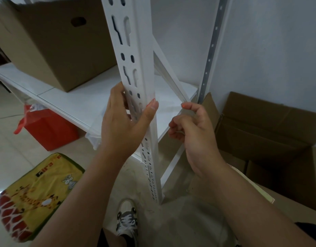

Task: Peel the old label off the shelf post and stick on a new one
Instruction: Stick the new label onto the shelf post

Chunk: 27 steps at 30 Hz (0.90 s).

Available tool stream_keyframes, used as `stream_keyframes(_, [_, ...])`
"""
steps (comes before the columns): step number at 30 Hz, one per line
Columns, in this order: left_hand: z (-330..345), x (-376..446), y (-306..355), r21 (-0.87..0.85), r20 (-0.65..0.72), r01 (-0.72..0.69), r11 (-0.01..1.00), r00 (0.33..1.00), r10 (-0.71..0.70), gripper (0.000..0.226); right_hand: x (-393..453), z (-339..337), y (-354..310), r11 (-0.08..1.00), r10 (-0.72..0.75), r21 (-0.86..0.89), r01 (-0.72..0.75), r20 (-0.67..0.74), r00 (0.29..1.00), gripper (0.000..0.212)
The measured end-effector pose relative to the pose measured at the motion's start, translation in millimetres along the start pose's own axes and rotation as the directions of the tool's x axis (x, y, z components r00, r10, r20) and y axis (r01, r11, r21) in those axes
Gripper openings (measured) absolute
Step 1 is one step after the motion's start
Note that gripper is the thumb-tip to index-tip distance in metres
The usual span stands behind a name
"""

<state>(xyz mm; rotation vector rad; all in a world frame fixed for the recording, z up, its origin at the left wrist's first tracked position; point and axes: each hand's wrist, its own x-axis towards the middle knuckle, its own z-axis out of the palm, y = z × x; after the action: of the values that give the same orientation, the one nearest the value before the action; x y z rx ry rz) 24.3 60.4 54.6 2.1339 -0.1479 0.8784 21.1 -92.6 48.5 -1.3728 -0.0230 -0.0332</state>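
Forearms rise from the bottom edge of the frame, and between them, low at the centre, sits a grey-and-white patterned shoe [127, 218] on the pale tiled floor [7, 148]. At lower left lies a yellow fabric bag printed with cartoon animals [38, 195]. In the middle of the frame the left hand [125, 122] wraps around the white perforated metal shelf post [134, 68], fingers curled behind its left edge and thumb pressed flat on its front corner, where a small red-orange mark shows just at the thumb tip. Just right of the post, apart from it, the right hand [191, 129] is curled, thumb and forefinger pinched narrowly together near a tiny red-orange speck; a thin clear strip [182, 112], possibly the label, seems to run from that pinch toward the post, though it is too faint to tell. On the right side stand open brown cardboard boxes [264, 132] on the floor. Behind the left hand a white shelf board [78, 98] crosses from the left edge, with a red bag [48, 129] under it at middle left. At upper left a large brown cardboard box with a handle hole [55, 43] rests on that board. A grey punched rear upright [209, 56] stands against the white wall [269, 41] at upper right.
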Motion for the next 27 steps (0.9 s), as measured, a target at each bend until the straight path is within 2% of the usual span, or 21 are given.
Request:
stream_keyframes(7, [-6,4,-5,-0.146,0.065,0.007,0.989,0.998,0.003,0.056,0,3,1,1.000,0.003,0.013,-0.004,0.015,1.000,0.027])
stream_keyframes(10, [-9,7,-9,-0.228,0.120,0.060,0.972,0.992,-0.033,0.057,-1,3,2,1.000,0.005,0.013,-0.005,0.011,1.000,0.027])
stream_keyframes(13, [-11,8,-11,-0.310,0.185,0.102,0.945,0.982,-0.046,0.048,-2,1,1,1.000,0.000,0.018,0.000,0.010,1.000,0.028])
stream_keyframes(19, [-10,7,-11,-0.345,0.166,0.075,0.936,0.986,-0.018,0.044,-2,-5,1,1.000,-0.005,0.015,0.005,0.004,1.000,0.029])
stream_keyframes(23, [-1,3,-8,-0.274,0.127,0.103,0.956,0.989,-0.071,0.052,-5,-6,0,1.000,-0.013,0.008,0.013,0.024,1.000,0.026])
stream_keyframes(27, [10,3,-2,-0.054,-0.062,0.000,0.999,0.998,-0.003,0.057,-3,-10,1,0.999,-0.028,-0.030,0.029,0.015,0.999,0.025])
